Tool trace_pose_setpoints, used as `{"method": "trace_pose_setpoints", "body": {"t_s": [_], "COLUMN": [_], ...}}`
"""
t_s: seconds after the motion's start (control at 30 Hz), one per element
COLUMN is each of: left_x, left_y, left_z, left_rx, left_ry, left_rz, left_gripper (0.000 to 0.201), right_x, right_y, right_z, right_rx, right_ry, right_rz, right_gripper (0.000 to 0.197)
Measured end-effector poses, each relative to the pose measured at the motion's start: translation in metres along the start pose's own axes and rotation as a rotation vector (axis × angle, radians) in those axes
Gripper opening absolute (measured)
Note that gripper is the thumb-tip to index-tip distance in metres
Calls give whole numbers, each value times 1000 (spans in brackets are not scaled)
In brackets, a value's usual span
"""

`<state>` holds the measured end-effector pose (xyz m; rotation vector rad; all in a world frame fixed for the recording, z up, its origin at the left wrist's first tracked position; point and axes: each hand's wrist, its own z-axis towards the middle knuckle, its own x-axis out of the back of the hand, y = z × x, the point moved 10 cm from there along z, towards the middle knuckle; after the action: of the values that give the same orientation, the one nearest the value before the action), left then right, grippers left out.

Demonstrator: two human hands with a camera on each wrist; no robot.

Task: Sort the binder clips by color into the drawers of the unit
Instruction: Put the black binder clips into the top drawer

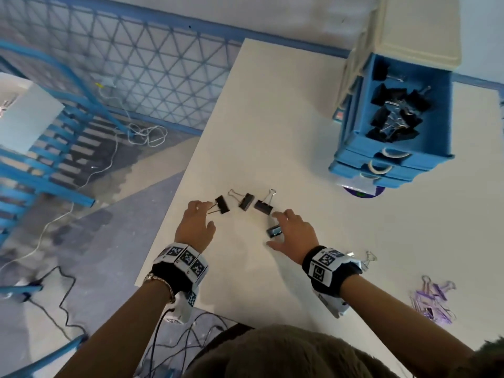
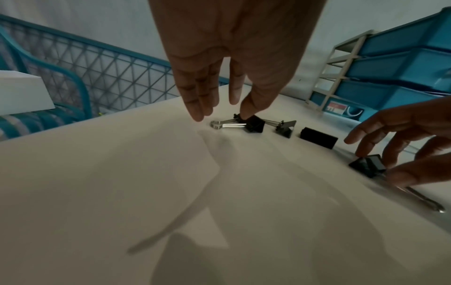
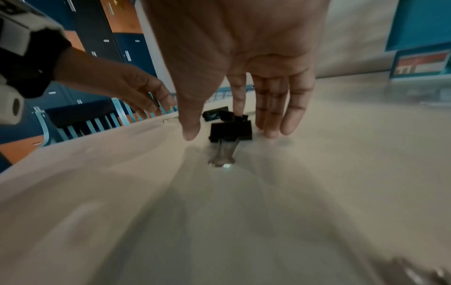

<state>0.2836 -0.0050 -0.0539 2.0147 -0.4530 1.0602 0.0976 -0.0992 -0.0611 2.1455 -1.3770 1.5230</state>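
Several black binder clips lie on the white table (image 1: pixel 272 118). My left hand (image 1: pixel 207 214) reaches the leftmost black clip (image 1: pixel 222 204). In the left wrist view the left hand (image 2: pixel 222 115) has straight fingers and its thumb tip touches that clip (image 2: pixel 255 126). My right hand (image 1: pixel 272 230) hovers over the nearest black clip (image 1: pixel 274 232); in the right wrist view the right hand (image 3: pixel 229 135) has thumb and straight fingers on either side of this clip (image 3: pixel 230 131), not closed on it. Two more black clips (image 1: pixel 245 201) (image 1: pixel 263 205) lie between. The blue top drawer (image 1: pixel 443 105) of the unit stands open with black clips (image 1: pixel 395 113) inside.
The drawer unit (image 1: pixel 420 28) stands at the table's far right, with lower blue drawers (image 1: pixel 354 166) pushed in. A heap of purple clips (image 1: pixel 433 298) lies at the right, and a silver clip (image 1: pixel 368 259) beside my right wrist. The table's left edge drops to a floor with cables.
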Motion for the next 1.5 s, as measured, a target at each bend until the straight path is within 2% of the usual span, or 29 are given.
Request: {"method": "trace_pose_setpoints", "body": {"t_s": [0.13, 0.23, 0.33, 0.5, 0.6, 0.67, 0.8, 0.9, 1.23, 1.37, 1.5], "left_x": [-4, -10, -16, -29, -34, -35, -37, -30, -59, -67, -73], "left_y": [-6, -1, 9, 22, 28, 31, 31, 44, 84, 88, 91], "left_z": [4, 13, 21, 21, 13, 8, 6, 12, 37, 34, 23], "left_rx": [35, 23, -45, -152, -208, -237, -141, -160, -346, -355, -356], "left_ry": [-34, -75, -79, -65, -57, -31, -95, -70, -273, -273, -212], "left_rz": [37, 105, 194, 264, 239, 247, 142, 147, 598, 626, 587], "left_gripper": [52, 60, 67, 59, 44, 43, 45, 53, 78, 66, 54], "right_x": [-10, -12, -11, 6, 25, 33, 27, 17, 8, 6, 33], "right_y": [-3, -6, -2, 8, 0, -11, -25, -27, -5, -2, -6], "right_z": [0, -1, -4, -7, 4, 18, 44, 51, 37, 23, -12], "right_rx": [-49, -67, -97, -129, -85, -36, -25, -42, -59, -47, -5], "right_ry": [47, 63, 77, 127, 177, 195, 134, 93, 105, 60, 79], "right_rz": [-47, -44, 6, 108, 106, 102, 32, -44, 90, 147, 236], "right_gripper": [61, 46, 33, 37, 40, 42, 44, 42, 24, 27, 28]}}
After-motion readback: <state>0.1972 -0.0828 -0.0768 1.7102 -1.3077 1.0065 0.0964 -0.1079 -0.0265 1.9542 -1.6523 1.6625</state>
